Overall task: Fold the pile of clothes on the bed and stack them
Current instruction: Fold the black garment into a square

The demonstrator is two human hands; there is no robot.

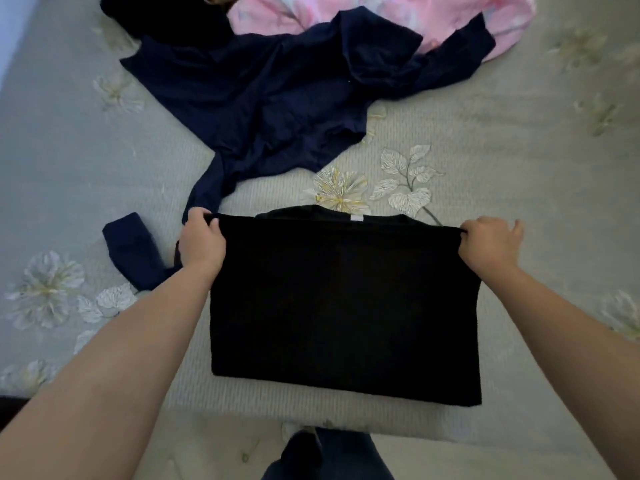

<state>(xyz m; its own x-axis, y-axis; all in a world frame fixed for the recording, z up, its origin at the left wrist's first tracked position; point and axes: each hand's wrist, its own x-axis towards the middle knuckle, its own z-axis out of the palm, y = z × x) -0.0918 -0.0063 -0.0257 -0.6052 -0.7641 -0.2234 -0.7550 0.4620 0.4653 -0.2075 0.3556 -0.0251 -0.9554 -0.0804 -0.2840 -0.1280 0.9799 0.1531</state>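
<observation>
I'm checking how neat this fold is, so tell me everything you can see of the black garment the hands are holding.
The black garment is plain, dark, soft-looking cloth, folded into a rough rectangle lying flat on the bed near its front edge. A lower layer with a small white tag peeks out beyond its far edge. The left hand grips the far left corner and the right hand pinches the far right corner.

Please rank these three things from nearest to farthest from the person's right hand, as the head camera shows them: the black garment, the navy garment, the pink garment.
1. The black garment: the right hand grips its far right corner, so they touch.
2. The navy garment: spread farther up the bed, mostly to the left.
3. The pink garment: at the far top edge, partly under the navy one.
</observation>
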